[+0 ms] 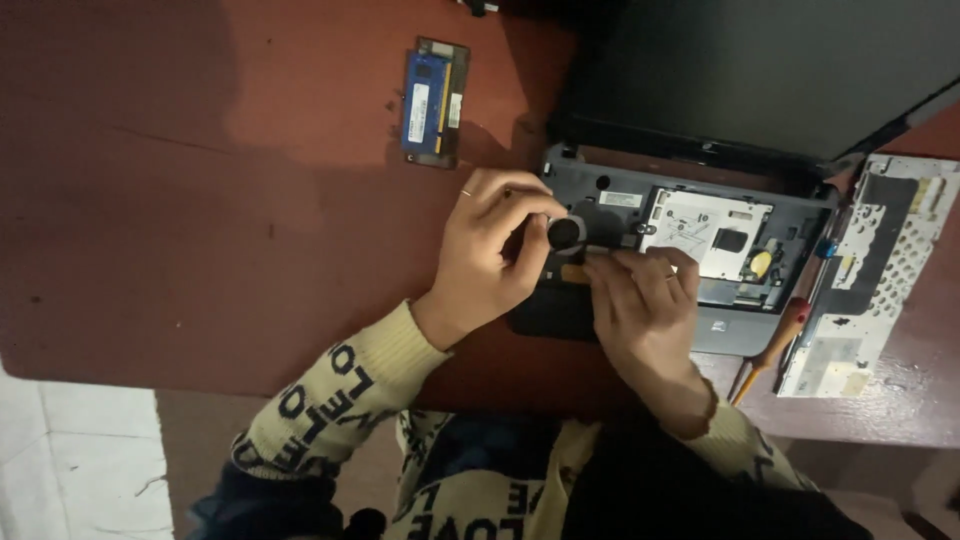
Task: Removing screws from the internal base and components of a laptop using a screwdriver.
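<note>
Here the opened laptop (690, 235), keyboard deck removed and inner metal plate bare, is the landmark. Over its front left corner the left hand (490, 255) has its fingers pinched tight on a black screwdriver handle (564, 233), held upright; the right hand (645, 300) lies just beside it, fingertips together and pressing flat on the chassis. Keeping the tool plumb and the case steadied looks wise. Right of the laptop lies the detached keyboard panel (865, 275), an orange-handled screwdriver (775, 345) between them; a memory module (435, 100) sits up-left on the reddish-brown table (200, 200); pale floor tiles (80, 460) show below.
</note>
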